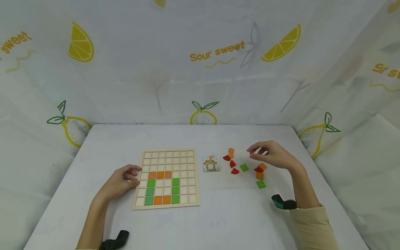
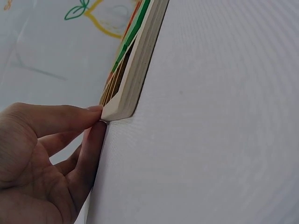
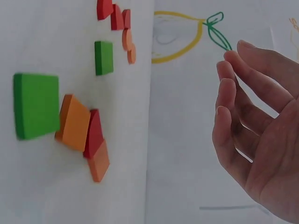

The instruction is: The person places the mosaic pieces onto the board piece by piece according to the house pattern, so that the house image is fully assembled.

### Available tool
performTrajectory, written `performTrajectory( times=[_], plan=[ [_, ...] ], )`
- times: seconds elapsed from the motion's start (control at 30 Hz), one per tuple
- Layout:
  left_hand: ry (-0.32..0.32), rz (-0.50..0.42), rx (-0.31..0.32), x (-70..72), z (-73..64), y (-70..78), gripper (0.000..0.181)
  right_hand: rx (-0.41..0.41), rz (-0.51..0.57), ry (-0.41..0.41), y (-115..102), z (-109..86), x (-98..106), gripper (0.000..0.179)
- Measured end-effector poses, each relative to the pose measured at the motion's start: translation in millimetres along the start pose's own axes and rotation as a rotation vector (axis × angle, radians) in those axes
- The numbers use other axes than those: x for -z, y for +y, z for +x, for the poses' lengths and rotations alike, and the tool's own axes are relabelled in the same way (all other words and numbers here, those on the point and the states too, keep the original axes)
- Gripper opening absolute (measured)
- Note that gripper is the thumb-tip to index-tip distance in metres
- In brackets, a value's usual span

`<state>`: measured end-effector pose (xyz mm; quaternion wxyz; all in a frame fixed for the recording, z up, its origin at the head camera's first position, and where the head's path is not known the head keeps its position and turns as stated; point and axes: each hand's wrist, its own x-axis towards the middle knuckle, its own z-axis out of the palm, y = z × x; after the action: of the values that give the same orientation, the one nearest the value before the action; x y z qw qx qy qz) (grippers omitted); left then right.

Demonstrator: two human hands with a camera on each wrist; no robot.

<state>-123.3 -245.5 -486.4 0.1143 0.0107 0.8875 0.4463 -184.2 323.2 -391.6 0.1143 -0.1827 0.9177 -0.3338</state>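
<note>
A light wooden grid board (image 1: 185, 155) lies on the left part of the table, with orange and green square tiles in some cells. My left hand (image 1: 123, 178) touches the board's left edge with thumb and fingertips, its other fingers loosely bent. The left wrist view shows those fingertips right at the board's rim. Above the loose pieces on the right, my right hand (image 1: 272, 152) hovers with relaxed, slightly bent fingers and nothing between them. Below it sit an orange square (image 3: 74, 122), a red wedge (image 3: 94, 133), another orange piece (image 3: 99, 161) and a green square (image 3: 37, 106).
Right of the board lies a small card (image 1: 211, 163) printed with a coloured grid pattern. Two orange discs (image 1: 231, 152), several red wedges (image 1: 232, 164) and a green square (image 1: 244, 167) lie between card and right hand. A lemon-print curtain (image 1: 140, 69) stands behind the white table (image 1: 225, 222).
</note>
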Motion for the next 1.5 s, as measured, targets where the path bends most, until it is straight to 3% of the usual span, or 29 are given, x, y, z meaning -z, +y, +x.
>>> performTrajectory(
  times=[0.37,0.87,1.5],
  plan=[
    [0.001,0.020,0.004,-0.9,-0.2,1.1,0.047,-0.009,0.045,-0.082,38,-28.5,3,0.022],
    [-0.012,0.027,-0.003,0.5,0.2,-0.2,0.047,-0.080,0.117,-0.217,80,-26.9,-11,0.022],
    [-0.002,0.032,-0.008,-0.2,0.2,-0.7,0.047,-0.085,0.115,-0.207,84,-23.6,-19,0.024]
  ],
)
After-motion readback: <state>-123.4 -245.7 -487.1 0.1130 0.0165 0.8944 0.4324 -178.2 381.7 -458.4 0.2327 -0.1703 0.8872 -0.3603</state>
